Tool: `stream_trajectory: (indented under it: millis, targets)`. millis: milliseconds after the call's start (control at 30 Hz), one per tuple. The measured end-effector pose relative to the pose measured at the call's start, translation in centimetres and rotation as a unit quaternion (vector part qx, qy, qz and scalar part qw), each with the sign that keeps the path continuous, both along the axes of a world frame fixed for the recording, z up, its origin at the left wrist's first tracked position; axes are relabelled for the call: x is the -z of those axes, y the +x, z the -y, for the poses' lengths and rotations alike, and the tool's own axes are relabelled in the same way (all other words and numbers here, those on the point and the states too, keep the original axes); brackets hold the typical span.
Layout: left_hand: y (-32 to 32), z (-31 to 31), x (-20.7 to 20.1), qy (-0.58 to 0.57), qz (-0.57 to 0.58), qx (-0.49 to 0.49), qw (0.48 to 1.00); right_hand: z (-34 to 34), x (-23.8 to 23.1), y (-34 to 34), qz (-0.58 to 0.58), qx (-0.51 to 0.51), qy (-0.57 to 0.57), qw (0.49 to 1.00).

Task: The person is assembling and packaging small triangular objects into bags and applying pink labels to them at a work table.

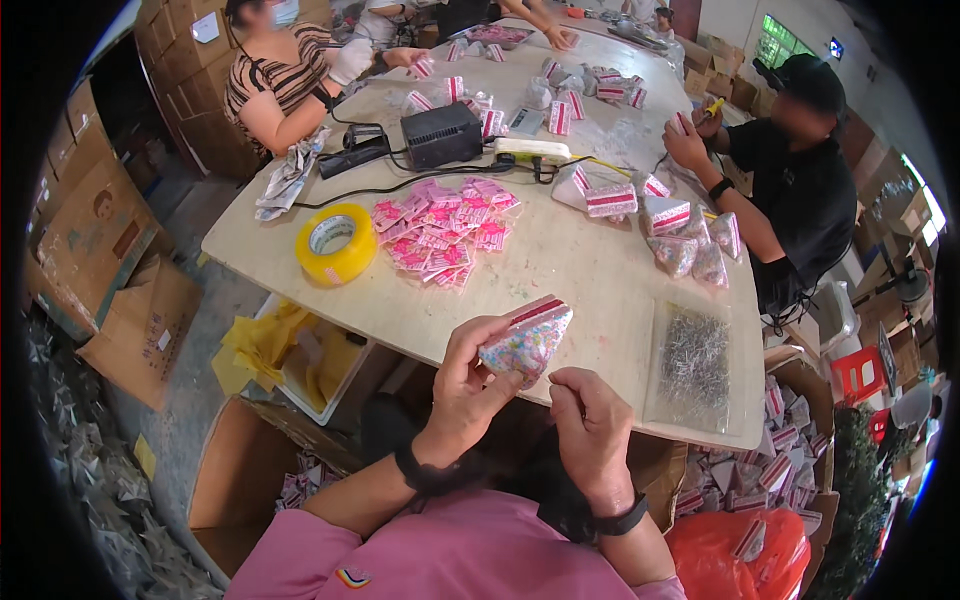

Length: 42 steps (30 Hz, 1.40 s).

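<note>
Just past the near table edge, a cake-slice ornament (pixel 528 345) shows a pale side with coloured speckles and a dark red stripe along its top. My left hand (pixel 462 390) is closed round its left and lower parts. To its right, my right hand (pixel 595 425) is closed with thumb and forefinger pinched together, apart from the slice. Anything in that pinch is too small to make out. A shallow tray of loose metal pins (pixel 692 365) lies beyond my right hand. Pink printed tags (pixel 440 230) are heaped ahead of my left hand.
On the table sit a yellow tape roll (pixel 337 246), a black box (pixel 441 135), a white power strip (pixel 532 150) with cables, and more cake slices (pixel 668 215). Co-workers occupy both sides. Cartons of slices (pixel 755 470) flank me below; a white bin (pixel 320 375) holds yellow material.
</note>
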State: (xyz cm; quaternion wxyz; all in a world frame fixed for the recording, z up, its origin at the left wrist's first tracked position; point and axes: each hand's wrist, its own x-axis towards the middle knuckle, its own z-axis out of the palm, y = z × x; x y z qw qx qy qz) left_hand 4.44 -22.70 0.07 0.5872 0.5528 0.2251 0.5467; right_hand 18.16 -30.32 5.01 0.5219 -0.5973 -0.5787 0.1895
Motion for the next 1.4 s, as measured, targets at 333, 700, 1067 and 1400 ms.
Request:
stream_trajectory:
  millis: [333,700,1067,1400]
  targets:
    - [0.5,0.3,-0.4,0.138,-0.065,-0.049,0.987,-0.1,0.1,0.3,0.095,0.011,0.066,0.993]
    - [0.5,0.3,-0.6,0.169,-0.125,-0.089,0.974,-0.2,0.4,0.6,0.114,0.011,0.058,0.992]
    - [0.2,0.2,-0.7,0.188,-0.159,-0.109,0.963,-0.2,0.7,0.6,0.137,0.011,0.041,0.990]
    - [0.1,0.2,-0.6,0.213,-0.199,-0.120,0.949,-0.5,1.0,0.6,0.171,0.013,0.051,0.984]
